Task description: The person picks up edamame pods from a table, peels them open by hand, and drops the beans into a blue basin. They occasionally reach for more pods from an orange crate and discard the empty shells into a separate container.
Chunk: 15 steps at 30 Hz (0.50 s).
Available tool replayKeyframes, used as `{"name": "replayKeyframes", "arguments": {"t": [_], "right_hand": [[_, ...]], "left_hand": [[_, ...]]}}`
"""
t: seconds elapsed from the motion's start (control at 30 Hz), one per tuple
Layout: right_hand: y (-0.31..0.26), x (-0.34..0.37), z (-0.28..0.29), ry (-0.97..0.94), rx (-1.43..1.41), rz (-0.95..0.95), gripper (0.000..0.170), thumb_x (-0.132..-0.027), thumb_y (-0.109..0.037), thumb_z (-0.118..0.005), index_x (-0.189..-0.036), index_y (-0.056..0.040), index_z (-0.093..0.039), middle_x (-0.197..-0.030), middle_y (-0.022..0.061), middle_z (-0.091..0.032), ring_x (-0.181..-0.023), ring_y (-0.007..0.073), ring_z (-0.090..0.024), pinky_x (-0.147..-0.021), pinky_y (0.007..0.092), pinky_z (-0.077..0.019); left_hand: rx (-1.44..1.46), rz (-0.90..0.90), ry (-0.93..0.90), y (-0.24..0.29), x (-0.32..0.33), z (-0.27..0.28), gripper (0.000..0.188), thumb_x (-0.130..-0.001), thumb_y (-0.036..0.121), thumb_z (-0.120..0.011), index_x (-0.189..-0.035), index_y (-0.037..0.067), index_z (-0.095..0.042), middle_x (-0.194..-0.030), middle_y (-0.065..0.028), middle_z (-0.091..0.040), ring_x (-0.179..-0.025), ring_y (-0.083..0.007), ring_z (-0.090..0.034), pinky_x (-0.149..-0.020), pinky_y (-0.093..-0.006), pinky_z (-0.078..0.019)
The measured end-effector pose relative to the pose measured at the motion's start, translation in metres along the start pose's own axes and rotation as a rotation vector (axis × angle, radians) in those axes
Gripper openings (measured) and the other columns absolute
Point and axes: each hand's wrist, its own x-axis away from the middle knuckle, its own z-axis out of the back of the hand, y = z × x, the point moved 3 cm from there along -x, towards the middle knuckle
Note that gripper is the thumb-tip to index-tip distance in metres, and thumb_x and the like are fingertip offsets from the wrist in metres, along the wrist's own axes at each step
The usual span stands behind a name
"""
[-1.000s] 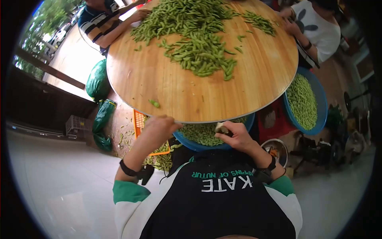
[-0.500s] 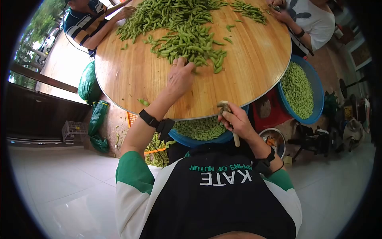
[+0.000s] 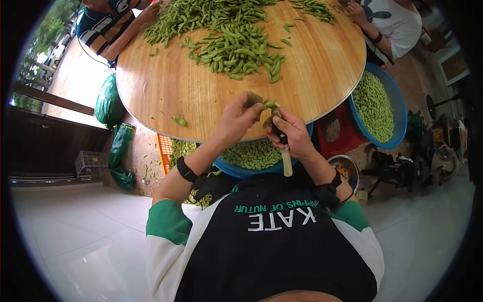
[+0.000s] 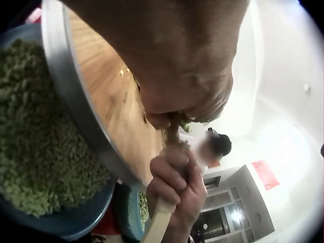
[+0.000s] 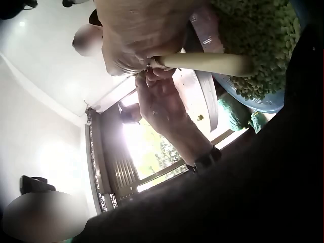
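Over the near edge of the round wooden table, the left hand [image 3: 238, 119] pinches a green pod [image 3: 270, 104] between thumb and fingers. The right hand [image 3: 293, 132] meets it from the right, its fingers curled round a tool with a pale handle [image 3: 287, 162] that points down toward the body. In the right wrist view the handle [image 5: 207, 63] sticks out of the fist; the tool's working end is hidden by the fingers. A heap of green pods [image 3: 231, 50] lies beyond the hands on the table.
A blue basin of shelled beans [image 3: 251, 155] sits below the table's near edge, another basin [image 3: 375, 108] at the right. One stray pod [image 3: 179, 121] lies near the left edge. Green sacks [image 3: 108, 103] and an orange crate [image 3: 165, 151] stand left. Two people sit across.
The left hand reached out to the heap, then came back with a pod to the right hand. The right hand has risen slightly over the table edge, still gripping the tool.
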Motion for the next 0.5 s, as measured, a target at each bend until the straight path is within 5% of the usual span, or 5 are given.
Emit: {"name": "replayKeyframes", "arguments": {"t": [0.5], "right_hand": [[0.0, 0.012, -0.012, -0.034, -0.119, -0.017, 0.032, -0.098, -0.014, -0.045, -0.129, -0.0063, -0.048, -0.08, 0.0047, -0.054, -0.052, 0.0075, -0.041, -0.043, 0.0185, -0.0347]], "left_hand": [[0.17, -0.003, 0.04, -0.011, 0.02, -0.012, 0.013, -0.093, 0.014, -0.058, -0.094, 0.001, -0.057, -0.07, 0.0016, -0.054, -0.055, -0.003, -0.047, -0.046, -0.0172, -0.0335]]}}
